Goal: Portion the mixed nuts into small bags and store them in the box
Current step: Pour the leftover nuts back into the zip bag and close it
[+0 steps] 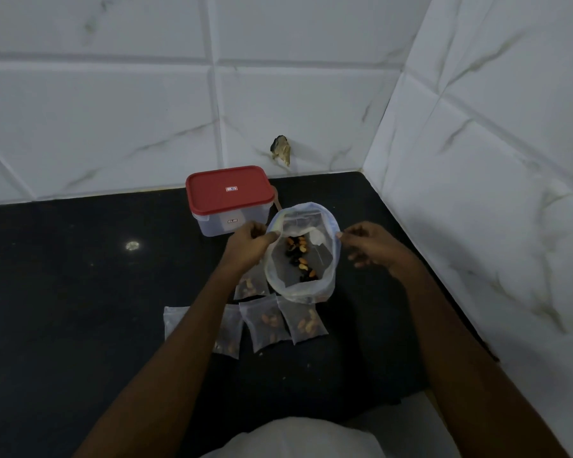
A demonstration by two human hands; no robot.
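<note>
1. White cloth (295, 438) is seen at the bottom edge, nearest the camera; it takes no part in the work.
2. Grip: the rim of the large bag (326, 276) is pinched on one side by the left hand (248, 242) and on the other by the right hand (371, 244). The mouth is thereby held wide open.
3. Contents: the mixed nuts (299, 259) are gathered in a narrow heap at the bottom of the large bag.
4. Risk: if either pinch is lost, the thin wall is likely to fold, and the nuts can be tipped onto the counter (80, 276).
5. Filled small bags (262, 320) lie in a row just in front of the large bag, some partly covered by the left forearm (196, 325). They can be swept aside if the forearm is dragged across them. Whether they are sealed cannot be told; an unsealed one would spill.
6. Storage: the box (225, 223) stands just behind the left hand, with its red lid (229, 190) fitted. Nothing can be stored until the lid is removed, and both hands are occupied. If the large bag is released carelessly for this, it can topple.
</note>
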